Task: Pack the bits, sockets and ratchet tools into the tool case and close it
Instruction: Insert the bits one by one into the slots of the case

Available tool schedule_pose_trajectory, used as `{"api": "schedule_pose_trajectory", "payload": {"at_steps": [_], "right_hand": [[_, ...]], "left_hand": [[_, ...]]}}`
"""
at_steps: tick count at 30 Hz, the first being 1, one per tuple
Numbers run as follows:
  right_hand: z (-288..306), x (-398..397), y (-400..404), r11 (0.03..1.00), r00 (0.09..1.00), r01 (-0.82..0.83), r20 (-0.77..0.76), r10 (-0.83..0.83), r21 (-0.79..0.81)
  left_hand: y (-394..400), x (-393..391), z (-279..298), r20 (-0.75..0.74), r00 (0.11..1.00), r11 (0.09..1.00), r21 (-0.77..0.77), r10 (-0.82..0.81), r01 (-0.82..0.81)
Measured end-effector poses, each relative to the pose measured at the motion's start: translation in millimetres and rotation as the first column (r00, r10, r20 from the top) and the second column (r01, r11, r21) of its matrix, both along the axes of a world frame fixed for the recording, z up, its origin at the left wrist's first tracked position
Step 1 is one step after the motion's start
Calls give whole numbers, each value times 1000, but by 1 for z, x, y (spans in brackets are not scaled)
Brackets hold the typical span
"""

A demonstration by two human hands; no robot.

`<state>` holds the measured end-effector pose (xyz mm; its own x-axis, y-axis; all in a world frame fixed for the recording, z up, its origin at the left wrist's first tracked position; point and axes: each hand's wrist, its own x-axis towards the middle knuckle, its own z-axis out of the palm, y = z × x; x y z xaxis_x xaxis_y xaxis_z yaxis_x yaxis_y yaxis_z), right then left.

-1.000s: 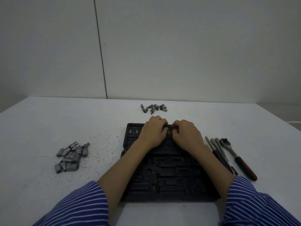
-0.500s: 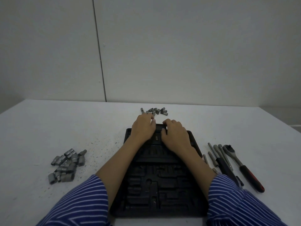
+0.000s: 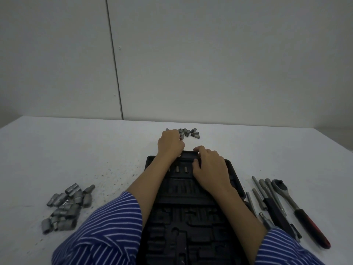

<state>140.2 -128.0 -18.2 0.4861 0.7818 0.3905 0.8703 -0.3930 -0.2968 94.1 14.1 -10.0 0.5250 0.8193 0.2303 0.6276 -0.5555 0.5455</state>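
Two hands work: the left hand (image 3: pixel 170 142) curls into the bits (image 3: pixel 188 132); the right hand (image 3: pixel 209 165) rests loosely curled on the tool case (image 3: pixel 235 180).

The left arm (image 3: pixel 150 180) is stretched far forward, bare from the rolled blue striped sleeve (image 3: pixel 107 226) to the wrist. The left hand (image 3: pixel 170 144) is held palm down with its fingers curled under; whether anything is pinched cannot be told. The right hand (image 3: pixel 210 167) is set nearer and to the right, palm down, fingers bent, thumb tucked leftward.
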Motion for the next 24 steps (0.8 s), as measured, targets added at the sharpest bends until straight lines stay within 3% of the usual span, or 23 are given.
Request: {"api": "schedule_pose_trajectory", "payload": {"at_steps": [14, 19, 24], "right_hand": [[0, 0, 2, 1000, 1000, -2, 1, 2, -22], [0, 0, 2, 1000, 1000, 0, -8, 0, -15], [1, 0, 2, 1000, 1000, 4, -24, -4, -16]], "left_hand": [[7, 10, -5, 18, 997, 996, 23, 80, -81], [8, 4, -7, 112, 993, 999, 26, 30, -33], [5, -5, -5, 291, 957, 995, -95, 15, 14]]}}
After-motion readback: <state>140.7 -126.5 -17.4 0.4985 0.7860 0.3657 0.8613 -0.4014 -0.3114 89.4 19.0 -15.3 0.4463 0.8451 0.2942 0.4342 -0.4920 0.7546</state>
